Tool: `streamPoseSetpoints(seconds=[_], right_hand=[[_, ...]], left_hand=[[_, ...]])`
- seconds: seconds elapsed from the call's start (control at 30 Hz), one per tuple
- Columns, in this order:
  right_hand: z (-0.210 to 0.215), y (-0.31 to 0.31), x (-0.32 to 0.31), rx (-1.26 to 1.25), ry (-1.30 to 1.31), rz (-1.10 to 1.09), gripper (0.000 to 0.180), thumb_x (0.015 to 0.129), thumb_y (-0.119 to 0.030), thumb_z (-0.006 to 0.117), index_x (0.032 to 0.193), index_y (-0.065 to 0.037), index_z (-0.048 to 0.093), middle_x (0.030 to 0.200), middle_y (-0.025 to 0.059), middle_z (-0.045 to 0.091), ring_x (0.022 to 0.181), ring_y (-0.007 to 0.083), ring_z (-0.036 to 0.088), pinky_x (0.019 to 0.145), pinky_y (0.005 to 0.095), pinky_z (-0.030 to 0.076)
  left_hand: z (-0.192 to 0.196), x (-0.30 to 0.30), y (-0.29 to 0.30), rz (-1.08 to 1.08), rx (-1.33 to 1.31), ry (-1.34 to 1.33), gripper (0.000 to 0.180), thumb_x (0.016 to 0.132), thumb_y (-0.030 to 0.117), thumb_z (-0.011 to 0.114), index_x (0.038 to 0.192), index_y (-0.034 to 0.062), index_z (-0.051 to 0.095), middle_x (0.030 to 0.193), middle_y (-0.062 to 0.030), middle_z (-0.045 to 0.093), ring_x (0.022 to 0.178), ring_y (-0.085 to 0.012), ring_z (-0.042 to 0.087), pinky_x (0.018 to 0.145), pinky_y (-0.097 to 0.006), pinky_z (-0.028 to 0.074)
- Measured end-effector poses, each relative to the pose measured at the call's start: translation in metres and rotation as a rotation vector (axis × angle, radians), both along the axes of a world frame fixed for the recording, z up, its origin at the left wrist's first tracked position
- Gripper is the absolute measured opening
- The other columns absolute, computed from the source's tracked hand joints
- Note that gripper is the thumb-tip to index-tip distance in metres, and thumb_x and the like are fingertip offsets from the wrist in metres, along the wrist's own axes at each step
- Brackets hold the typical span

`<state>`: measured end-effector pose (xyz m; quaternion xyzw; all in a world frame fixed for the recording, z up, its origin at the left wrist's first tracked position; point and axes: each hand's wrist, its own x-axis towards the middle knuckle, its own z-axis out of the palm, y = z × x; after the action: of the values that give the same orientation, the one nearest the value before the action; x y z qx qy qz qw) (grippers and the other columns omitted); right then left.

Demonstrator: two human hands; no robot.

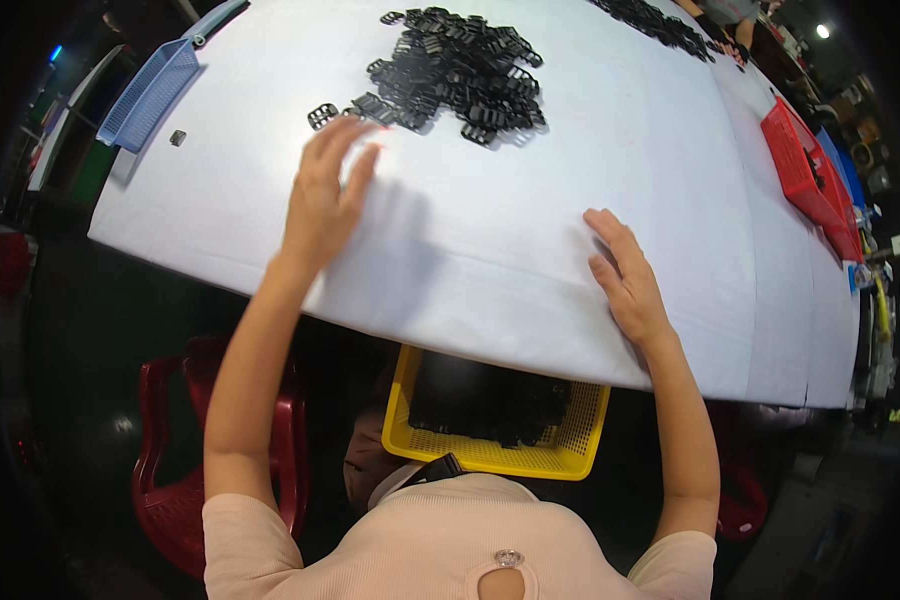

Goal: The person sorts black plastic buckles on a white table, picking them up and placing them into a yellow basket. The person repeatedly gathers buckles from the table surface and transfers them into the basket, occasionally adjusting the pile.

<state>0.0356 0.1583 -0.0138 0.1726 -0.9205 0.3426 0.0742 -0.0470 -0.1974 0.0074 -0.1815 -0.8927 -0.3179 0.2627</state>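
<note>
A pile of buckles (pixel 460 70) lies at the surface's (pixel 530 250) far middle; one basket (pixel 150 92) sits far left, another crate (pixel 805 170) at the right edge, a third basket (pixel 495 415) beneath the near edge.

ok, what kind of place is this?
Likely a small workshop sorting bench: a heap of black plastic buckles on a white table, and a yellow basket of more buckles underneath.

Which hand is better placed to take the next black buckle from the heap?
Probably the left hand: its fingertips almost reach the heap of black buckles. The right hand lies flat on the white table, farther away.
</note>
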Motion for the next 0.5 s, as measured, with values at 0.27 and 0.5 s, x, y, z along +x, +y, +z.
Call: streamPoseSetpoints(seconds=[0.27, 0.5], right_hand=[[-0.028, -0.06, -0.151, 0.083, 0.081, -0.044, 0.096, 0.076, -0.056, 0.072, 0.151, -0.017, 0.028, 0.154, 0.0175, 0.031, 0.141, 0.034, 0.031, 0.118, 0.0482, 0.019], [-0.019, -0.078, -0.156, 0.087, 0.153, 0.038, 0.1, 0.066, -0.063, 0.077, 0.15, -0.03, 0.032, 0.153, 0.0169, 0.03, 0.139, 0.038, 0.033, 0.117, 0.0497, 0.02]], left_hand=[[-0.045, -0.142, -0.005, 0.17, -0.016, -0.322, 0.06, 0.098, 0.05, 0.043, 0.138, 0.0055, 0.049, 0.133, -0.0179, 0.055, 0.126, -0.0331, 0.05, 0.113, -0.049, 0.026], [-0.045, -0.087, 0.07, -0.203, 0.065, -0.146, 0.036, 0.094, 0.024, 0.057, 0.117, -0.0023, 0.059, 0.118, -0.019, 0.061, 0.111, -0.037, 0.054, 0.099, -0.044, 0.041]])
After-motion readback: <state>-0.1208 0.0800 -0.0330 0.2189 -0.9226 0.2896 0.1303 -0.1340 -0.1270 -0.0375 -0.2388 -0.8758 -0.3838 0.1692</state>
